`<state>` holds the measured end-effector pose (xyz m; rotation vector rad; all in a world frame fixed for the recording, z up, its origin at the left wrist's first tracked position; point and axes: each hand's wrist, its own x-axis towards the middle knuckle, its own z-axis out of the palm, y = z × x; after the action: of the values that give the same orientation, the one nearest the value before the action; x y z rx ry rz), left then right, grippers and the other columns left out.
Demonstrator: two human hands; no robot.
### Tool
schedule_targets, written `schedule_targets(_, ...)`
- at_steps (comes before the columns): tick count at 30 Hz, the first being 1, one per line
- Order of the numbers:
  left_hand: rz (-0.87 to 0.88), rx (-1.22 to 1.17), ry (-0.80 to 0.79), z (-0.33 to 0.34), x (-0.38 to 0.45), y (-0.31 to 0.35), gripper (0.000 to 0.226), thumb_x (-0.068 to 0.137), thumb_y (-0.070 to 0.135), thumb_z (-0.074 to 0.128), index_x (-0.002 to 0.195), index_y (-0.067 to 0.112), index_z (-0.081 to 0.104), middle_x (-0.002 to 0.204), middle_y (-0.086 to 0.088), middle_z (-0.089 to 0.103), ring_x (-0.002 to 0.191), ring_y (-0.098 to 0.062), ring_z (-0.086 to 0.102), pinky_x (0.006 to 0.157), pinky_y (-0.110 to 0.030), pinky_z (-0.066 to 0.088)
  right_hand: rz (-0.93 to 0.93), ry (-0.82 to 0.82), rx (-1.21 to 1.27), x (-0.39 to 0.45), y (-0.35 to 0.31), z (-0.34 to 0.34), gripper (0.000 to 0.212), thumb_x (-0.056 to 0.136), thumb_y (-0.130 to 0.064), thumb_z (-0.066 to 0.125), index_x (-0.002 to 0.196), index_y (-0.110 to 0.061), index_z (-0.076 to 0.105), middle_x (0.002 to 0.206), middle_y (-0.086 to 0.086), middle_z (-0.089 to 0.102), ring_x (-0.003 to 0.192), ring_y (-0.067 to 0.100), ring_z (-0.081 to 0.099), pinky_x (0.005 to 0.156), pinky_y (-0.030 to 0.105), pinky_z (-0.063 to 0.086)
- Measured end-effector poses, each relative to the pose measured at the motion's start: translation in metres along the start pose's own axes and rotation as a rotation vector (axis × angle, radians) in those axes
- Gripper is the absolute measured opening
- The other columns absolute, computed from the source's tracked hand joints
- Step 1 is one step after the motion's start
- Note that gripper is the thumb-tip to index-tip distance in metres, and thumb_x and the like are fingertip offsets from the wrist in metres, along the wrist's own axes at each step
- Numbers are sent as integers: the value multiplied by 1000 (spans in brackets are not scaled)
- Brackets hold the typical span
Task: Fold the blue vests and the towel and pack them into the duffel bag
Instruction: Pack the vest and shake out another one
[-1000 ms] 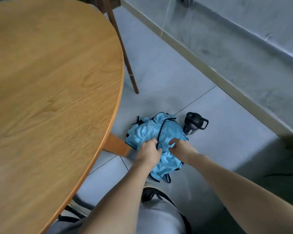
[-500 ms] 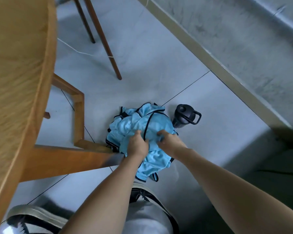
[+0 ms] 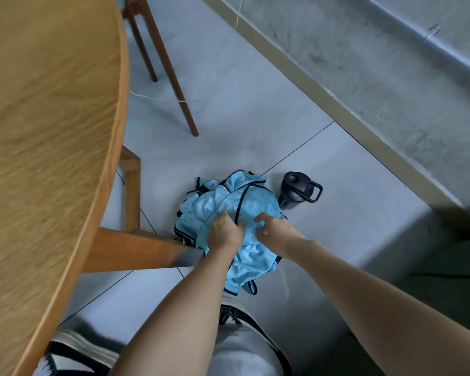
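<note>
Left hand [image 3: 224, 233] gripping blue vests [image 3: 251, 204], floor

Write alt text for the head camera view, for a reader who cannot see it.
A person's left hand grips a crumpled heap of blue vests on the grey tiled floor, the right hand resting on it. A dark bottle stands just beyond the heap, and a round wooden table fills the left.

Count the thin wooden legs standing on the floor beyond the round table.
2: one thin leg farther off by the table edge, one longer leg slanting toward the vests. More may be hidden.
</note>
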<state>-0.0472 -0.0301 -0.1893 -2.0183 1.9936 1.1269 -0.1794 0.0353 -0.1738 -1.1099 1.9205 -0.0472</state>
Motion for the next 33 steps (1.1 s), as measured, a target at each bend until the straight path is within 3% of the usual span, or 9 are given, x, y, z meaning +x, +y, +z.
schedule_targets(8, 28, 106, 12, -4, 20, -11, 24, 98, 31, 58, 112, 15, 67, 112, -8, 68, 103, -29, 65, 84, -40, 52, 2, -7, 20, 5, -3, 7, 38, 94, -30, 46, 131, -36, 49, 109, 3, 66, 86, 22, 65, 77, 36, 57)
schedule_targets(12, 91, 85, 92, -1, 21, -10, 23, 98, 26, 55, 110, 9, 64, 108, -11, 66, 101, -29, 63, 76, -35, 46, -55, 32, 16, 12, -7, -3, 41, 94, -29, 47, 135, -33, 48, 107, 0, 67, 94, 23, 64, 85, 42, 56)
schedule_targets(15, 217, 6, 160, -7, 8, -8, 16, 101, 18, 50, 105, 4, 56, 94, -15, 66, 90, -30, 62, 67, -34, 43, -96, 97, 2, 10, -12, -17, 46, 96, -23, 50, 142, -28, 45, 119, 0, 62, 106, 22, 61, 91, 39, 53)
schedule_targets(18, 283, -127, 113, -22, -10, -5, 12, 104, 16, 44, 106, 8, 53, 89, -14, 64, 83, -31, 60, 64, -37, 43, -164, 181, -8, 1, -22, -33, 49, 97, -23, 58, 144, -27, 45, 132, 3, 51, 115, 23, 59, 98, 38, 49)
schedule_targets(22, 302, -235, 120, -53, -35, 6, 15, 106, 21, 45, 105, 11, 57, 87, -6, 62, 76, -22, 55, 63, -31, 38, -256, 221, -16, -19, -36, -54, 53, 95, -23, 64, 144, -31, 47, 145, -2, 40, 101, 21, 63, 94, 38, 50)
schedule_targets(24, 340, -261, 123, -71, -53, 11, 19, 107, 25, 45, 102, 12, 58, 86, -5, 63, 76, -22, 57, 64, -35, 41, -321, 222, 14, -32, -43, -62, 52, 94, -22, 66, 143, -29, 51, 146, -6, 40, 94, 14, 60, 96, 33, 48)
schedule_targets(27, 418, -257, 110, -95, -83, 16, 20, 106, 30, 45, 99, 18, 59, 82, 0, 62, 76, -20, 58, 70, -38, 45, -401, 215, 49, -56, -51, -71, 42, 93, -23, 70, 134, -24, 61, 136, -10, 46, 86, 12, 59, 92, 23, 44)
schedule_targets(30, 457, -255, 121, -119, -120, 23, 19, 106, 30, 47, 106, 20, 64, 81, 9, 60, 71, -4, 54, 64, -16, 39, -442, 236, 63, -85, -59, -77, 25, 92, -25, 71, 117, -21, 70, 113, -14, 54, 83, 15, 61, 78, 18, 40)
schedule_targets(33, 507, -259, 176, -144, -160, 32, 18, 105, 27, 51, 104, 19, 67, 79, 7, 63, 69, -5, 54, 63, -14, 37, -433, 243, 113, -121, -66, -89, 11, 95, -27, 65, 90, -18, 69, 78, -5, 66, 68, 12, 63, 58, 16, 40)
